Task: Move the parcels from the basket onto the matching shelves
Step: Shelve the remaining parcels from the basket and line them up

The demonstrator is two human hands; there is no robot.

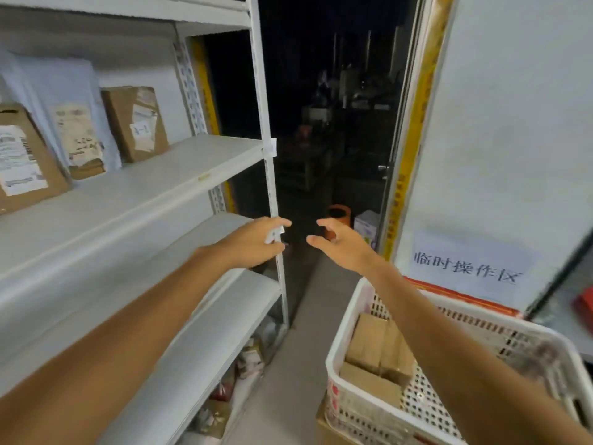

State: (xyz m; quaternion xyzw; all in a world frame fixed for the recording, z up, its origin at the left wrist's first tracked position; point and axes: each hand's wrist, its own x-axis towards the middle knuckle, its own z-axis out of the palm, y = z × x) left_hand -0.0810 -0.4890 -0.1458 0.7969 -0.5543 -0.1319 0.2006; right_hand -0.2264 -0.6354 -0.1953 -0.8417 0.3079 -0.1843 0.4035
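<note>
- shelf rack (pixel 134 187), left side: several bare boards. Risk = a parcel going on the wrong level. The only shelf code I can read is on a box, and the tags on the rack itself are too blurred.
- dark doorway (pixel 321 107) straight ahead: both arms point into it, away from the rack and the load. A reach made without looking down could miss.
- basket (pixel 332 361), low right, sitting on a carton: the right forearm crosses over its near rim. Dragging the arm back could catch the rim and tip or shift it.
- parcels on the upper shelf: brown box (pixel 25 162), grey mailer (pixel 73 117) and box marked 4-1 (pixel 134 123). All lean on each other or on the back wall, so sliding a new one in hard could knock the row flat.
- basket parcels (pixel 369 345): cardboard, packed tight in the basket's left end, none lifted yet. Tight fit, so pulling one out may drag its neighbour along.
- left hand (pixel 253 244): holds nothing, fingers (pixel 279 223) relaxed and loosely spread, right at the rack's front post (pixel 268 139). Can't tell if it touches. It could bang the post when swinging.
- right hand (pixel 343 247): holds nothing, fingers (pixel 327 223) spread and slightly curled, well above the basket.
- small white tag (pixel 274 234) on the post by the left fingers: could get scraped off.
</note>
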